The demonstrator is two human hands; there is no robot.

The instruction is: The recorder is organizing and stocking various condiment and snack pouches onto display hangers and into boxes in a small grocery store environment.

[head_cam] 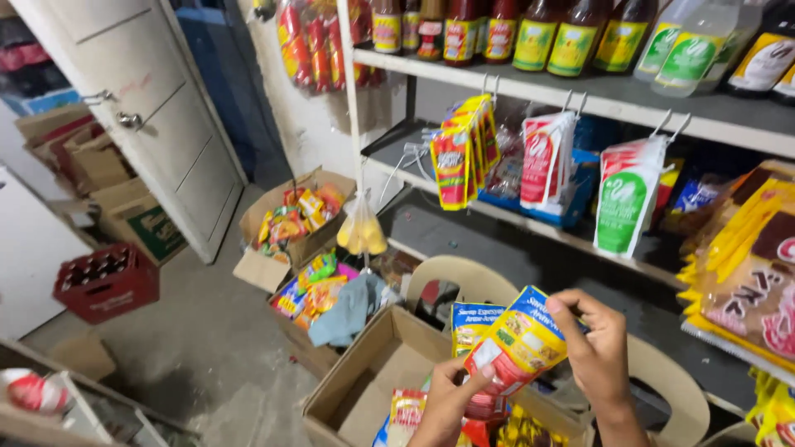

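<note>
Left hand [447, 397] and right hand [598, 348] both clamp one yellow-and-blue sachet strip [517, 343] over one open cardboard box [364, 389].

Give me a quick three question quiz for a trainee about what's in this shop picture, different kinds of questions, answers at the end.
1. True or false: both hands hold the yellow and blue sachet strip.
2. Which is under the hands? A) an open cardboard box B) the red bottle crate C) a sink
3. Fill in: the white and green packets hang from hooks on the ____.

Key
1. True: the left hand grips its lower end, the right hand its upper edge.
2. A
3. Shelf
</note>
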